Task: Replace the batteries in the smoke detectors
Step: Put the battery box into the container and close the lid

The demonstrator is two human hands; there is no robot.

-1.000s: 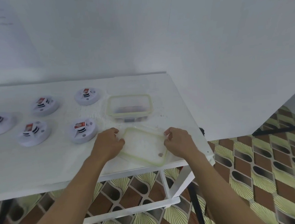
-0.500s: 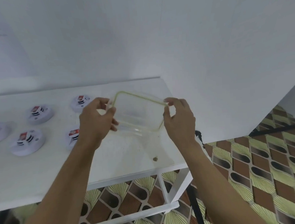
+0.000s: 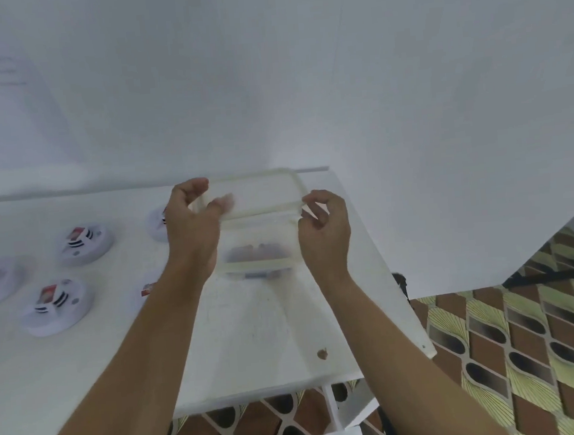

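Left hand [image 3: 190, 231] and right hand [image 3: 324, 235] each pinch an end of the clear lid [image 3: 259, 192], its long axis crosswise; the battery box [image 3: 258, 257] sits just below it on the bench [image 3: 254, 340]; the smoke detectors [image 3: 57, 304] lie leftward, nearer the left hand.

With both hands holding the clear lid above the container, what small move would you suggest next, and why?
Probably lower the clear rectangular plastic lid with the pale green rim straight down onto the clear plastic container: the left hand and right hand pinch its ends, and it hovers roughly level above the open container, which holds batteries.
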